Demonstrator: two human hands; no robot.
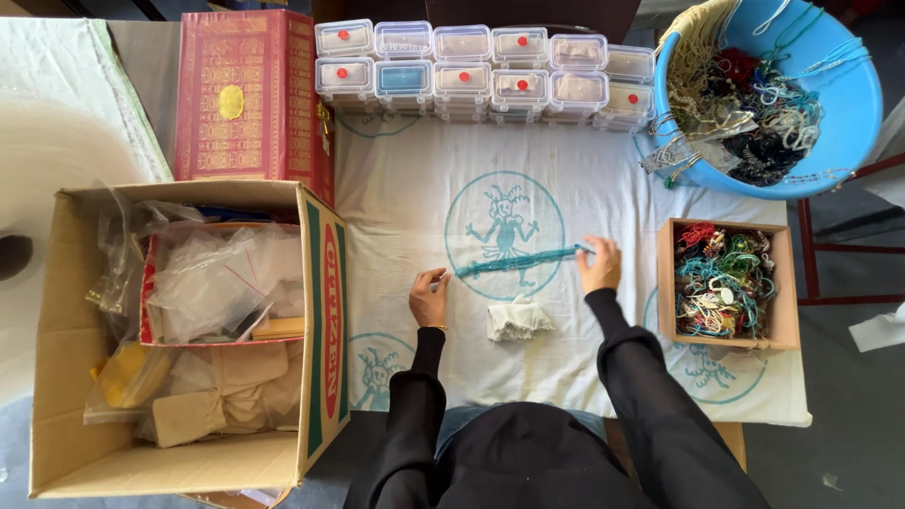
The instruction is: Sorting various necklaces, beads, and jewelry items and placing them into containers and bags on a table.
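Both hands are pinched on a teal strand [517, 262], one at each end: the left hand [429, 298] grips the nearer, lower end, and the right hand [600, 267] grips the farther, slightly higher end. The strand is stretched taut between them across a white cloth [603, 179] spread on the worktop, over a printed teal circle [504, 235]. Its long axis runs from left to right, rising a little toward the right hand. Neither hand is nearer than the other, since each already has an end. A small folded white rag [517, 319] lies just beneath the strand, between the wrists and apart from both.

To the right, near the right hand, a small wooden box [728, 282] is filled with tangled strands in teal, red and white. Beyond it, a blue tub [853, 104] holds a heap of mixed necklaces, some draped over its rim. Along the far edge, clear lidded cases [485, 73] are stacked in rows; their contents cannot be made out. To the left, a large open carton [325, 311] holds clear plastic bags and brown paper packets. A red and gold book-like box [247, 94] stands behind it.
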